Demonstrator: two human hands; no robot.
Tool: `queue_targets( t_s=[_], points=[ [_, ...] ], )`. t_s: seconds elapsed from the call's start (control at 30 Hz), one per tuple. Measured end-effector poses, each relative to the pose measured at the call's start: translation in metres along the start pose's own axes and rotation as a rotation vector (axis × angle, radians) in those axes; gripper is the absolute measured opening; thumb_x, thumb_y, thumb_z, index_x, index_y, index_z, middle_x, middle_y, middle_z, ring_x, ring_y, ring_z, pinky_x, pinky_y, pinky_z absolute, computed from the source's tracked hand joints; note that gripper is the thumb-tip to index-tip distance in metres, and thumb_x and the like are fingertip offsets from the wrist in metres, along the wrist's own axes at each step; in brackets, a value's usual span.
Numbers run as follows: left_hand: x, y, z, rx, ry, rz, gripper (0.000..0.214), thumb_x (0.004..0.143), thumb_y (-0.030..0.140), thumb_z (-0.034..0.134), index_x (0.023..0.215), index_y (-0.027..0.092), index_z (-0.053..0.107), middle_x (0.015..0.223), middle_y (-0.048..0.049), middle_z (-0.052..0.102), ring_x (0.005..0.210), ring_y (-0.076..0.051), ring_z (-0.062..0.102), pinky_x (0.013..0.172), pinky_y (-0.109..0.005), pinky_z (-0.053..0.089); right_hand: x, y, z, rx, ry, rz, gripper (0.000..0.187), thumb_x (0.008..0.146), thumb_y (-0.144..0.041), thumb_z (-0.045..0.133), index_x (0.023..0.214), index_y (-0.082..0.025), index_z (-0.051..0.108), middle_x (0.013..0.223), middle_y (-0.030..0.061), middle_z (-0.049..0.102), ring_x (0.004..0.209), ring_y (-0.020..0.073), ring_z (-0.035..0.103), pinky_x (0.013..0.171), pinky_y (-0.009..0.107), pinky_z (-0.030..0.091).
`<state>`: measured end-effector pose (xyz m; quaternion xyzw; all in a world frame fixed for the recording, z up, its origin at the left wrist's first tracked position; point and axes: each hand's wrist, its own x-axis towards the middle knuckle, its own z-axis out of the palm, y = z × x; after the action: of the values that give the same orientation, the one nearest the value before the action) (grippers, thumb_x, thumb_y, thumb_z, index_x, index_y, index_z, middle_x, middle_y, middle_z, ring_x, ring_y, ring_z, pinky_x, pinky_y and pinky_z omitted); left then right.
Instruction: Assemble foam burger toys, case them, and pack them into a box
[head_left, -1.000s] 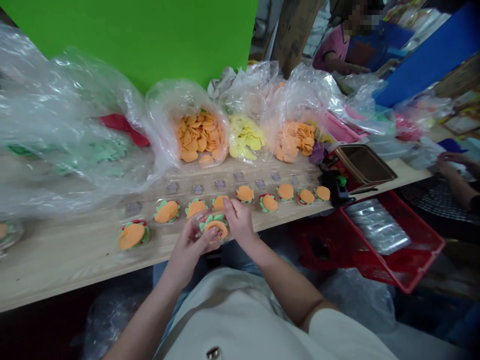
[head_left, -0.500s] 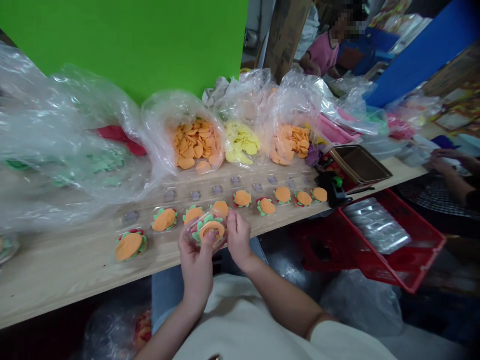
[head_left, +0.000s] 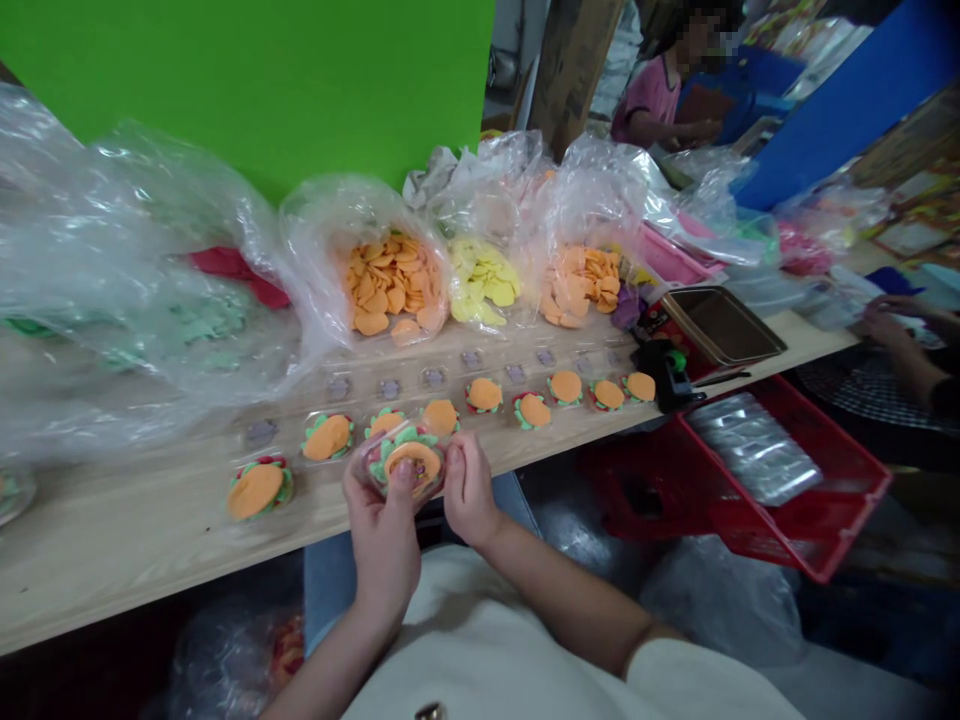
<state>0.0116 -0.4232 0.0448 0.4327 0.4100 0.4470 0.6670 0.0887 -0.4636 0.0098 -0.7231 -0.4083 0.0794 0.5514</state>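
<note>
My left hand point(head_left: 381, 545) cradles a small clear plastic cup point(head_left: 401, 462) from below, with its thumb on the front. My right hand point(head_left: 469, 490) presses its fingertips against the cup's right edge. Inside the cup are layered felt pieces point(head_left: 409, 462), an orange disc over green and red, like a tiny burger. More filled cups point(head_left: 327, 436) stand in a row on the wooden table point(head_left: 112, 570) just beyond my hands. Behind them lies a row of empty cups point(head_left: 389, 389).
Clear plastic bags hold orange felt discs point(head_left: 390, 285), yellow pieces point(head_left: 480, 285) and green pieces point(head_left: 202, 320). A brown tray point(head_left: 720, 325) and a black clamp point(head_left: 664, 372) sit at the right. Below the table edge is a red crate point(head_left: 757, 470). A co-worker's hands point(head_left: 885, 325) work at the far right, and another person point(head_left: 652, 105) stands behind.
The cup has moved slightly toward my left hand and tilted more. Both hands have dropped a little nearer me, and my view has shifted slightly. The cups on the table have not been moved.
</note>
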Motion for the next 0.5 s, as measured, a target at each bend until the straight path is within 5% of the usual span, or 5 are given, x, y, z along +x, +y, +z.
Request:
queue_targets(
  t_s=[0.13,0.3,0.5],
  points=[
    [-0.002,0.007,-0.002,-0.094,-0.029,-0.104,0.032,0.080,0.033,0.058,0.110,0.028,0.048,0.113,-0.0034,0.056,0.092,-0.015,0.059,0.073,-0.029,0.054,0.002,-0.002,-0.003,-0.016,-0.071,-0.026,0.017,0.089,-0.026,0.028,0.076,-0.022,0.039,0.066,0.0007,0.047,0.062,0.0154,0.047,0.060,0.027,0.039],
    [0.015,0.013,-0.007,-0.101,-0.109,-0.237,0.034,0.081,0.040,0.055,0.112,0.030,0.048,0.108,-0.0021,0.057,0.088,-0.016,0.061,0.069,-0.029,0.054,0.013,-0.003,-0.012,0.242,-0.218,0.222,0.030,0.092,-0.042,0.027,0.073,-0.022,0.040,0.063,-0.0022,0.046,0.060,0.0123,0.048,0.059,0.023,0.041],
    [0.038,0.015,-0.018,-0.055,-0.353,-0.425,0.046,0.077,0.056,0.052,0.111,0.025,0.050,0.105,-0.0069,0.059,0.083,-0.019,0.062,0.063,-0.030,0.054,0.022,0.006,-0.031,0.457,-0.421,0.333,0.032,0.086,-0.051,0.043,0.077,-0.020,0.046,0.066,-0.0038,0.049,0.057,0.0100,0.052,0.057,0.023,0.046]
  ],
)
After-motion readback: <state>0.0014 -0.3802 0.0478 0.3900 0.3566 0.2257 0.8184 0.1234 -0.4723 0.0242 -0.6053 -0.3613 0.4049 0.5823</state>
